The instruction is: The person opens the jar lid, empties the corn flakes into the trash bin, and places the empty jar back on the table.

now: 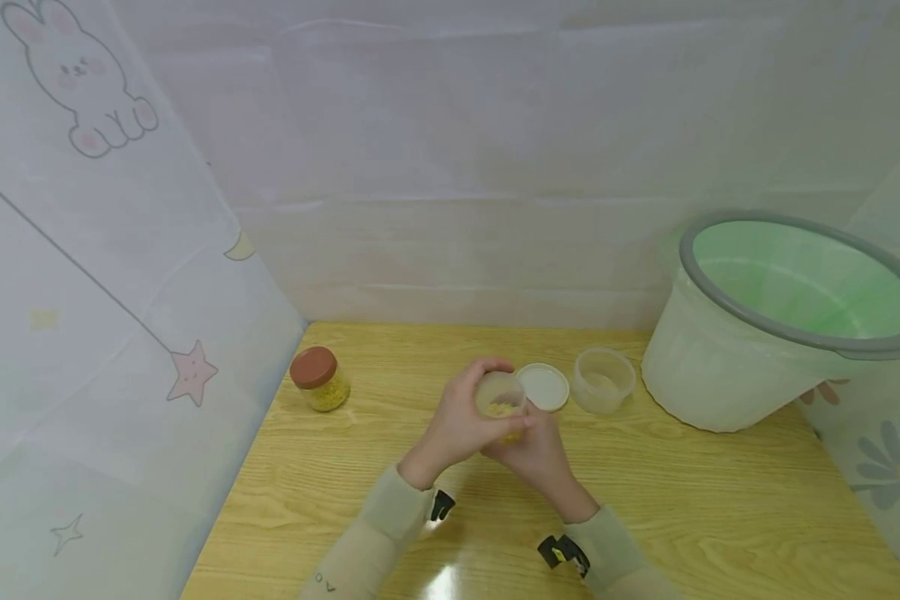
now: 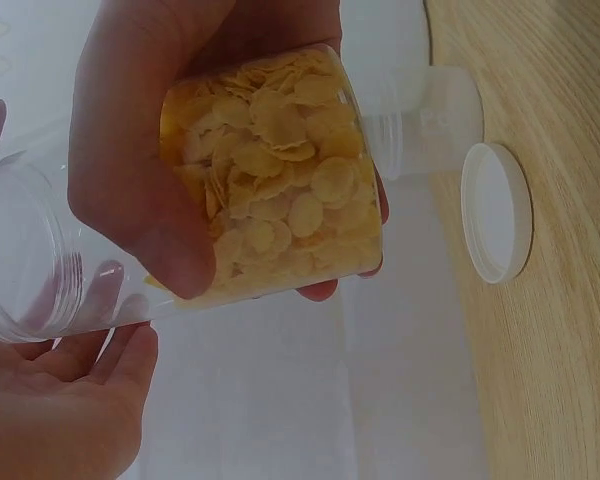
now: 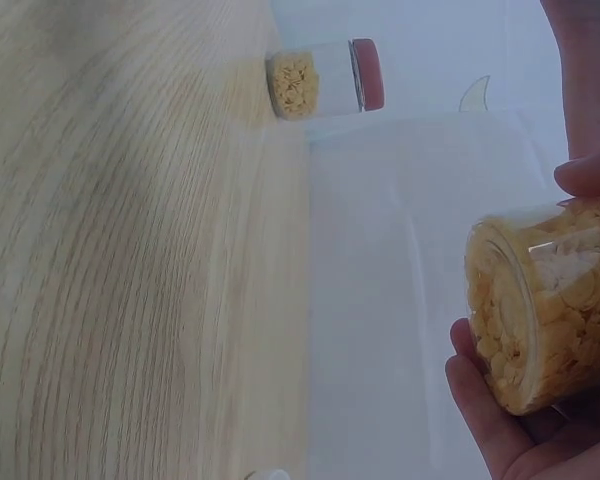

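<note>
The left hand (image 1: pixel 453 421) grips near its mouth and the right hand (image 1: pixel 542 454) its lower part, presumably steadying the clear cornflake jar (image 2: pixel 285 175) between them, a white lid (image 1: pixel 543 387) just beyond.

We see a wood-grain tabletop (image 1: pixel 690 483) with a round white lid (image 1: pixel 544 387) flat on it. Just right of the lid we find a clear plastic container (image 1: pixel 602 383); farther right stands a grey-rimmed white bucket (image 1: pixel 708 358). Well left of the lid stands a red-capped jar (image 1: pixel 320 379) of yellow flakes (image 1: pixel 328 394).
</note>
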Action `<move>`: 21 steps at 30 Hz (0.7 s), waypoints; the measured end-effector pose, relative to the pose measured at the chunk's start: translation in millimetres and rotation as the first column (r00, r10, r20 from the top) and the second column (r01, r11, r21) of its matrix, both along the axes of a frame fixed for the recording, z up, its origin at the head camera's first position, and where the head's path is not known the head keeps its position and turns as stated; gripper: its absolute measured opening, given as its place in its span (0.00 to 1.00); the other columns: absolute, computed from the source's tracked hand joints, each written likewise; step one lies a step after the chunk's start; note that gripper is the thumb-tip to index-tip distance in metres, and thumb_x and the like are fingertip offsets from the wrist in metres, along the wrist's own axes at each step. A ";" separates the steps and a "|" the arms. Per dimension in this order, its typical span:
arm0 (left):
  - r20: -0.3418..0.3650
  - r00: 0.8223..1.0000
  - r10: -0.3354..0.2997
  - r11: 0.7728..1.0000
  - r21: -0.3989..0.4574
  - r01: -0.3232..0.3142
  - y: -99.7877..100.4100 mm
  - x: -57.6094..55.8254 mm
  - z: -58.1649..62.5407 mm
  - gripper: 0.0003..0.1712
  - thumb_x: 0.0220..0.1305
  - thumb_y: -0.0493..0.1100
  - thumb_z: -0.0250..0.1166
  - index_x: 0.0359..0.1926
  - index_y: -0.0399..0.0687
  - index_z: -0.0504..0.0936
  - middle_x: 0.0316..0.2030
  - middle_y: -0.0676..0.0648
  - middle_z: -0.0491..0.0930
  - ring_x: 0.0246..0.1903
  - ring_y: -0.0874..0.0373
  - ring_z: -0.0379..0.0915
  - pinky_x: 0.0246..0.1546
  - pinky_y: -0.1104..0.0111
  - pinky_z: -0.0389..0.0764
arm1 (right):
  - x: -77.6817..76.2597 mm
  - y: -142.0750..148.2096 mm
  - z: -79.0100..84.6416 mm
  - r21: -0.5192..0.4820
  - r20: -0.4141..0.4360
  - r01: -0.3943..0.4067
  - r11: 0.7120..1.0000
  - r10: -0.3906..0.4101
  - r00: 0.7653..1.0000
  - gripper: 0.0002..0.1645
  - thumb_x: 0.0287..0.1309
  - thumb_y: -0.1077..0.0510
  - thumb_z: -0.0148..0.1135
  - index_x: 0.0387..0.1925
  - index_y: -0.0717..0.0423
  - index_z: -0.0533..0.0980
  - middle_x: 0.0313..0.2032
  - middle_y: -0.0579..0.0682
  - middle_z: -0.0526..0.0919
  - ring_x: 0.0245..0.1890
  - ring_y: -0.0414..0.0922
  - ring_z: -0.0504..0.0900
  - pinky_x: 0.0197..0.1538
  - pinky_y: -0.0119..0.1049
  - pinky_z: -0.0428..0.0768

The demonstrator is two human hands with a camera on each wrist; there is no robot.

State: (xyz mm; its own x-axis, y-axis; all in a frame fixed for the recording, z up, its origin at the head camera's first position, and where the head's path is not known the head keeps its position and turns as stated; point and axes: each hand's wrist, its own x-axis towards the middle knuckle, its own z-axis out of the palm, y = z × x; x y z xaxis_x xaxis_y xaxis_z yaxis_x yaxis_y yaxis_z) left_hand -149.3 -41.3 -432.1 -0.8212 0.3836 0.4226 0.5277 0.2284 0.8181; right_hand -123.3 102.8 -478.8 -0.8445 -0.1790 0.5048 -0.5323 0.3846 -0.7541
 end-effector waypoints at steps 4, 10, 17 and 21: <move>-0.003 1.000 0.003 1.000 -0.014 -0.003 -0.6 0.6 0.0 0.37 0.43 0.61 0.74 0.55 0.64 0.70 0.47 0.56 0.75 0.44 0.63 0.72 0.42 0.63 0.74 | -6.1 4.1 -11.8 0.045 -0.027 0.065 0.997 -0.064 0.998 0.32 0.36 0.56 0.78 0.47 0.51 0.74 0.39 0.44 0.81 0.34 0.39 0.78 0.36 0.37 0.77; 0.002 1.000 -0.009 1.000 -0.011 0.009 -4.8 1.2 -1.4 0.39 0.47 0.60 0.73 0.59 0.60 0.69 0.52 0.57 0.73 0.52 0.61 0.68 0.52 0.59 0.70 | -6.1 11.2 -12.4 0.062 0.019 0.093 0.994 -0.094 0.995 0.35 0.41 0.49 0.76 0.53 0.50 0.72 0.39 0.43 0.81 0.28 0.38 0.76 0.34 0.38 0.77; -0.035 0.999 0.003 1.000 -0.018 -0.004 -9.6 -0.1 -3.7 0.36 0.50 0.59 0.71 0.59 0.57 0.69 0.53 0.60 0.72 0.57 0.64 0.64 0.59 0.61 0.62 | -9.3 17.1 -14.9 0.022 0.064 0.113 0.993 -0.114 0.991 0.35 0.40 0.53 0.77 0.52 0.42 0.72 0.47 0.40 0.79 0.41 0.40 0.77 0.44 0.44 0.75; -0.043 0.999 0.004 1.000 -0.020 -0.004 -11.0 0.3 -2.9 0.34 0.52 0.59 0.70 0.58 0.56 0.70 0.52 0.60 0.72 0.57 0.65 0.64 0.60 0.63 0.61 | -9.6 19.6 -14.7 0.007 0.071 0.111 0.994 -0.111 0.991 0.35 0.40 0.54 0.77 0.52 0.41 0.71 0.48 0.40 0.78 0.46 0.42 0.76 0.45 0.46 0.74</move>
State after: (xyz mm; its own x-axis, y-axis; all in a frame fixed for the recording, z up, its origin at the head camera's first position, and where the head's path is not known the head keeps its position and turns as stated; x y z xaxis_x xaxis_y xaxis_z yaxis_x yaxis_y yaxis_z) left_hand -149.0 -52.2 -435.0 -0.8038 0.3890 0.4500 0.5615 0.2467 0.7898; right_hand -132.9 122.4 -493.5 -0.8930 -0.0839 0.4422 -0.4313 0.4405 -0.7874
